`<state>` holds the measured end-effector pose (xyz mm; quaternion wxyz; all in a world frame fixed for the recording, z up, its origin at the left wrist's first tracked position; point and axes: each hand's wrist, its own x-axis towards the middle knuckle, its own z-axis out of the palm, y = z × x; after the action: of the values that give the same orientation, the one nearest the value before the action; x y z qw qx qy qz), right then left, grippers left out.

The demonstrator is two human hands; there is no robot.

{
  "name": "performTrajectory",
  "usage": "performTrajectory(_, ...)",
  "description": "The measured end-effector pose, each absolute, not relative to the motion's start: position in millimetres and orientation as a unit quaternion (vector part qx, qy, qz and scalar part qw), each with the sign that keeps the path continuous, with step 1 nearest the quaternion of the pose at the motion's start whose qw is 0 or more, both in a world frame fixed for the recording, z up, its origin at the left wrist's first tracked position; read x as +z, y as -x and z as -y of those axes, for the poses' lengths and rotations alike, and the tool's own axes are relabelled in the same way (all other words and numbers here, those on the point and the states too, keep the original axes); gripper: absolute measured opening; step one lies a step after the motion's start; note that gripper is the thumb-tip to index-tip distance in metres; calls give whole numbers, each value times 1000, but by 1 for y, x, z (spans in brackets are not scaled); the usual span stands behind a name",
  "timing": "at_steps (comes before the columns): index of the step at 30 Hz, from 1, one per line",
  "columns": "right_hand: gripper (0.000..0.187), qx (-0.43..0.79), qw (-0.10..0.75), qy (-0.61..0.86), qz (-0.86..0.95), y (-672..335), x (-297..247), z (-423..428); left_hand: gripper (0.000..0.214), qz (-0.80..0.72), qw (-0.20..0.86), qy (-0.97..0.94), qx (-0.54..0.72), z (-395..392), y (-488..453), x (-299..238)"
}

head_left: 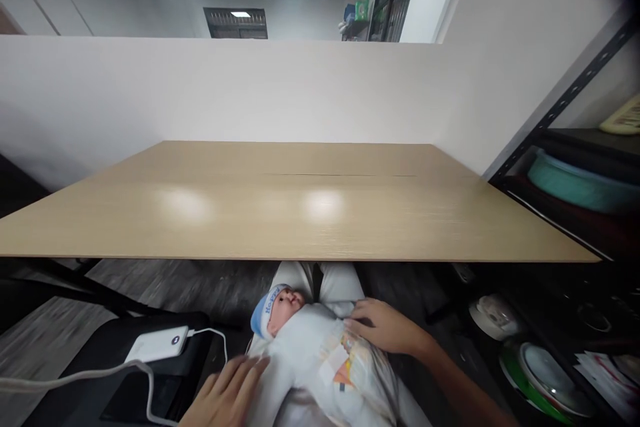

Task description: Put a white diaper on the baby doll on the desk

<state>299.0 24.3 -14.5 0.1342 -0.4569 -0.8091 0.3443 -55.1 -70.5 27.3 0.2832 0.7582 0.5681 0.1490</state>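
A baby doll (320,353) in a white suit and a blue-and-white cap lies on my lap, below the near edge of the wooden table (300,207). Its head points toward the table. My left hand (227,393) rests flat against the doll's left side, fingers stretched out. On the doll's other side my right hand (387,327) lies over its body, fingers extended and touching the white cloth. A colourful printed patch (345,363) shows on the doll's front.
A white power bank (157,345) with a white cable lies on a black seat at my left. Dark metal shelving (575,167) at the right holds a teal basin (580,180) and round containers lower down. A white partition wall stands behind the table.
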Motion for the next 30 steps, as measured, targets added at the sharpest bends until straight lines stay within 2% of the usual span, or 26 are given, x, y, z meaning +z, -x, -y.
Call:
performTrajectory(3,37,409,158,479,760,-306,-7,-2,68,-432,288,-848,109,44,23,46)
performTrajectory(6,34,409,195,513,729,-302,-14,8,53,-299,376,-874,79,7,-25,53)
performTrajectory(8,34,389,215,523,727,-299,-26,8,42,-253,379,-887,70,-12,-51,43)
performTrajectory(12,35,360,236,557,710,-307,-56,-4,30,-254,386,-882,94,-27,-69,17)
performTrajectory(16,41,365,233,587,684,-321,-69,-17,24,-277,402,-865,112,-19,-60,18)
performTrajectory(20,42,384,254,529,713,-304,-37,-14,20,-309,411,-849,123,-5,-47,31)
performTrajectory(25,34,463,225,375,771,-269,6,0,16,-327,452,-818,143,7,-35,38)
performTrajectory(30,23,434,257,409,761,-267,3,2,19,-344,443,-817,135,10,-35,36)
